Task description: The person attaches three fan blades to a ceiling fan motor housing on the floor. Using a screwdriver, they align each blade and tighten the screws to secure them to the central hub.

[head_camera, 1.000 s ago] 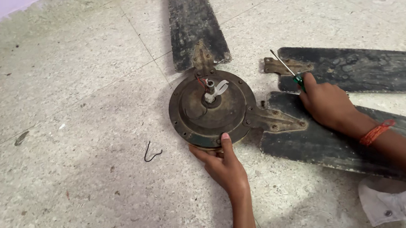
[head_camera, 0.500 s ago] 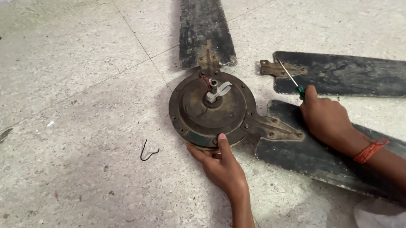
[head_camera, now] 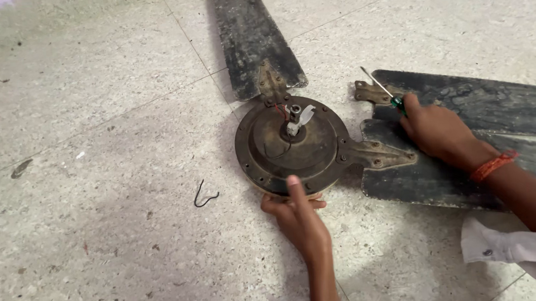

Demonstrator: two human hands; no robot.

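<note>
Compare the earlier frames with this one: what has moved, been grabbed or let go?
Little has changed. The right hand still grips the green-handled screwdriver over the loose blade, shifting only slightly. The left hand stays pressed on the rim of the fan motor housing. The two attached blades and the bent wire on the floor lie as before. Nothing was picked up or released.

One head-worn view here, looking steeply down from above at the floor [head_camera: 84, 88], fairly close in, fan motor [head_camera: 292, 145] near centre, both forearms entering from the bottom edge.
</note>
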